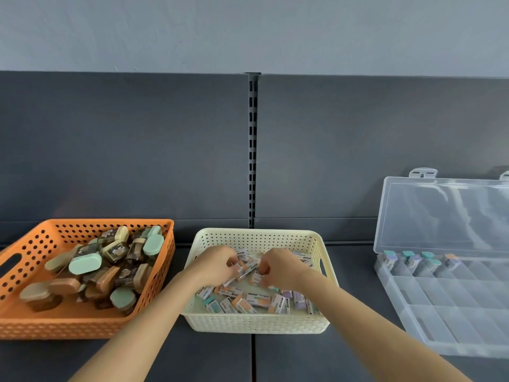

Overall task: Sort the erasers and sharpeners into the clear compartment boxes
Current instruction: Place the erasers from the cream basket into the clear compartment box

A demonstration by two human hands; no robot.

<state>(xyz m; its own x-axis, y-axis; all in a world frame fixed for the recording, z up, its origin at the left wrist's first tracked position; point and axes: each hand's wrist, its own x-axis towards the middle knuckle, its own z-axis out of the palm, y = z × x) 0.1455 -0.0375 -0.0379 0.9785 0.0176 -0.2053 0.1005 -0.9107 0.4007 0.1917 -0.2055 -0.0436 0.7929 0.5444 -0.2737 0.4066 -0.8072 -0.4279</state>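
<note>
A cream perforated basket (256, 322) in the middle holds several small wrapped erasers (253, 300) in orange, teal and purple sleeves. Both hands reach into it. My left hand (216, 264) pinches an eraser at its fingertips. My right hand (281, 267) has its fingers curled on erasers beside it. An orange basket (33, 323) at the left holds several sharpeners (85, 263) with mint, tan and brown caps. A clear compartment box (451, 312) lies at the right with its lid up; several erasers (413, 261) stand in its back-left compartments.
The baskets and box rest on a dark grey shelf (214, 354) with a seam running front to back. A dark back panel with a slotted upright (252, 150) rises behind them. The box lid (446, 210) leans against that panel.
</note>
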